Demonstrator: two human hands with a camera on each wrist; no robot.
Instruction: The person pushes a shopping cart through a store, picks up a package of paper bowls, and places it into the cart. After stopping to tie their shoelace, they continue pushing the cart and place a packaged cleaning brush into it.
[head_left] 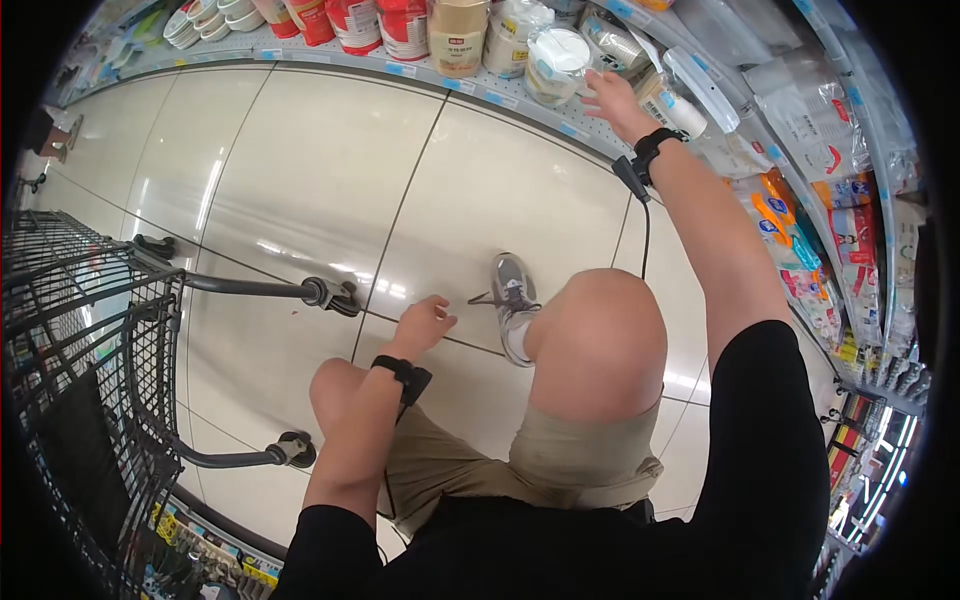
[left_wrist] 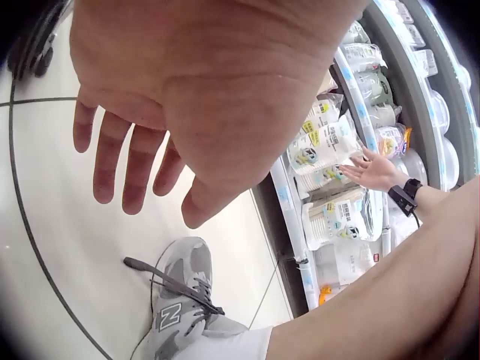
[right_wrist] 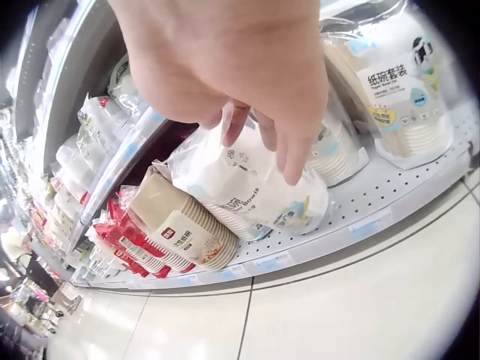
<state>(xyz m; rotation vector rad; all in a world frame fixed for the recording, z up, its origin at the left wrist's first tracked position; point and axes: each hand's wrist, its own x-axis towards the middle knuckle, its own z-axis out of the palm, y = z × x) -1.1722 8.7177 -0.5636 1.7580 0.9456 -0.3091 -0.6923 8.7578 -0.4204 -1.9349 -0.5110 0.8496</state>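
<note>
My right hand [head_left: 618, 105] reaches to the low shelf, its fingers spread loosely at a clear-wrapped pack of white paper bowls [head_left: 557, 65]. In the right wrist view the fingertips overlap the top of that pack [right_wrist: 247, 206], which leans on the shelf among other packs. Fingers and thumb are not closed round it. My left hand [head_left: 422, 325] hangs over the floor near my left knee and holds nothing. The left wrist view shows its palm, with the fingers [left_wrist: 139, 169] relaxed and slightly bent.
Brown paper bowls [right_wrist: 180, 229] and red-wrapped packs [right_wrist: 139, 244] stand left of the white pack. Another paper bowl set [right_wrist: 405, 90] is to its right. A wire shopping cart [head_left: 90, 330] stands at my left. My shoe [head_left: 513, 290] is on the tiled floor [head_left: 300, 150].
</note>
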